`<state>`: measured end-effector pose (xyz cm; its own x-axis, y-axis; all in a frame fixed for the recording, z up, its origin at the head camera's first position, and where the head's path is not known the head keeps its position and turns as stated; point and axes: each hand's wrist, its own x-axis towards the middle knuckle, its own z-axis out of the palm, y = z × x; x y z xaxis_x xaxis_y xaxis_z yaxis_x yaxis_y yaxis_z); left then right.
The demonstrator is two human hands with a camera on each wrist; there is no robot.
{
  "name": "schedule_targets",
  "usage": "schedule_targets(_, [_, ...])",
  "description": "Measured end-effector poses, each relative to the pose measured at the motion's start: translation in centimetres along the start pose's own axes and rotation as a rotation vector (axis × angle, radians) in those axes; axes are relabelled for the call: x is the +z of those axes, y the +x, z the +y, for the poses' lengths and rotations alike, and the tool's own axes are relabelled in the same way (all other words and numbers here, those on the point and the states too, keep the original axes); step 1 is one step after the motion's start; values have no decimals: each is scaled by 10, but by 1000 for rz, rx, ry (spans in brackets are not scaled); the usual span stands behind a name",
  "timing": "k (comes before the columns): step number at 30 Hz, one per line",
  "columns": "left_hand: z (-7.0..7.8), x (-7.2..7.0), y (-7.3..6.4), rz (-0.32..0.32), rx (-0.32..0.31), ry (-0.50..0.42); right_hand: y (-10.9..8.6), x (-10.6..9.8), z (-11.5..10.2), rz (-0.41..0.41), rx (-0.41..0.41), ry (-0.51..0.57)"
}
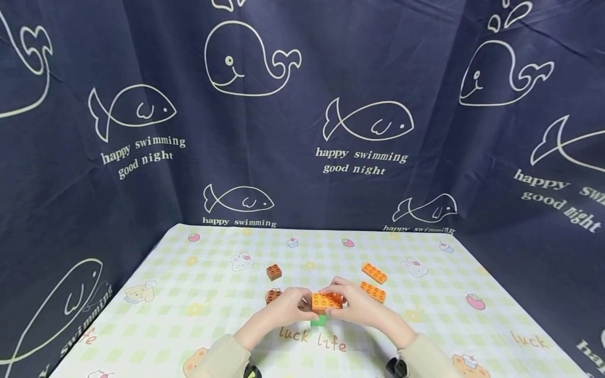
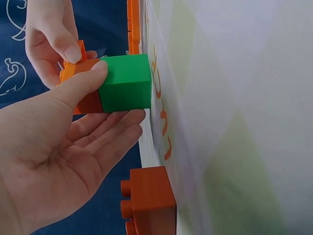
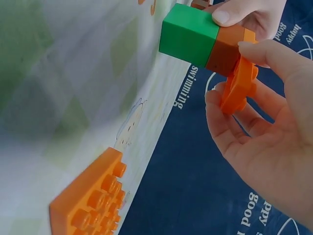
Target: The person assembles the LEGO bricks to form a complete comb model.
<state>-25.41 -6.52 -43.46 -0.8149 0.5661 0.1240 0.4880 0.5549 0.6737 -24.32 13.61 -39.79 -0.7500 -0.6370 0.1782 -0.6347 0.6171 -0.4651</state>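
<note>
In the head view both hands meet around a small stack of toy building bricks. At its bottom is a green brick (image 2: pixel 126 83), with a brown brick (image 3: pixel 226 49) above it and orange studded pieces (image 1: pixel 326 301) on top. My left hand (image 1: pixel 289 304) grips the stack, its thumb on the brown brick near the green one. My right hand (image 1: pixel 357 303) pinches a flat orange brick (image 3: pixel 239 85) between thumb and fingers. That orange brick is tilted against the top of the stack. The green brick's end is close over the tablecloth.
Two brown bricks (image 1: pixel 274 271) lie left of the hands, the nearer one partly behind the left hand. Two flat orange bricks (image 1: pixel 374 273) lie to the right. The patterned tablecloth (image 1: pixel 189 283) reaches back to a dark blue curtain (image 1: pixel 302 173).
</note>
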Motion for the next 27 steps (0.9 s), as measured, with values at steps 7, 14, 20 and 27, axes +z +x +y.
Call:
schedule_targets(7, [-1, 1, 1, -3, -10, 9, -3, 6, 2, 35, 16, 20])
schedule_targets(14, [0, 0, 1, -10, -17, -6, -4, 11, 5, 70, 30, 42])
schedule_targets(20, [0, 0, 0, -5, -11, -12, -5, 15, 8, 79, 62, 83])
schedule_targets(27, [-1, 0, 0, -7, 14, -3, -6, 19, 7, 77, 134, 199])
